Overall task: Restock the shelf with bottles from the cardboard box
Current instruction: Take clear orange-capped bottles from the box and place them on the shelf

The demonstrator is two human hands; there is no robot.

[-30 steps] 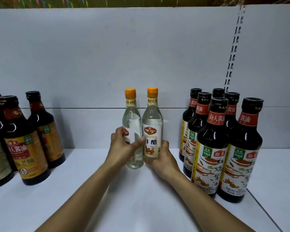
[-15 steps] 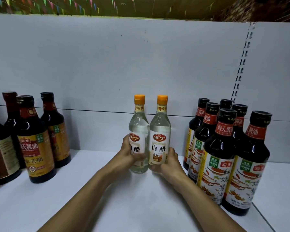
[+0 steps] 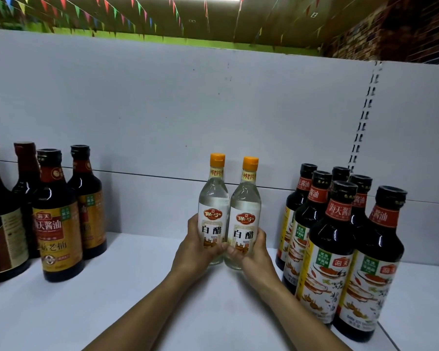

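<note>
Fingers of left hand and right hand wrap adjacent bottles

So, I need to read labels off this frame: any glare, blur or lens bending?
Head view: labels on the left clear bottle and right clear bottle are sharp; small glare spots on the dark bottles; the wide-angle lens bows the back panel and leans the outer bottles.

Two bare arms show in the lower middle of the frame, with no clothing on them: the left forearm and left hand, the right forearm and right hand. Both forearms are slim and smooth.
</note>
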